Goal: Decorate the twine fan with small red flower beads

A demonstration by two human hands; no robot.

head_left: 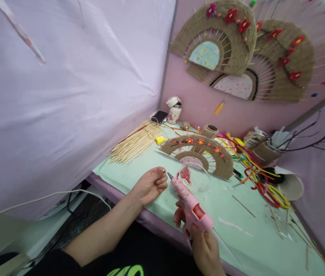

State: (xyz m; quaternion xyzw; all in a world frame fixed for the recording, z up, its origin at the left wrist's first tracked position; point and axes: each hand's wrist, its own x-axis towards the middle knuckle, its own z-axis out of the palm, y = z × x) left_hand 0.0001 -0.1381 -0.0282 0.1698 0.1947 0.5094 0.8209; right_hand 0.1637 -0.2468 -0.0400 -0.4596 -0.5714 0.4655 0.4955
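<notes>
My right hand (201,239) is wrapped round the handle of a pink hot glue gun (189,203), whose nozzle points up and left. Just left of the nozzle is my left hand (153,184), its fingers curled and its thumb and index finger pinched together on something too small to make out. Behind the glue gun sits a clear shallow dish (201,182) holding pink and white bits. Past the dish stands a twine-covered fan shape (222,163) with small pink and red flowers along its arc.
A bundle of thin wooden sticks (137,142) lies at the back left, near a jar (174,111). Coloured pipe cleaners (254,168), a twine spool (209,131) and dark twigs (317,140) are at the right and back. Two large decorated fans (243,46) hang on the wall.
</notes>
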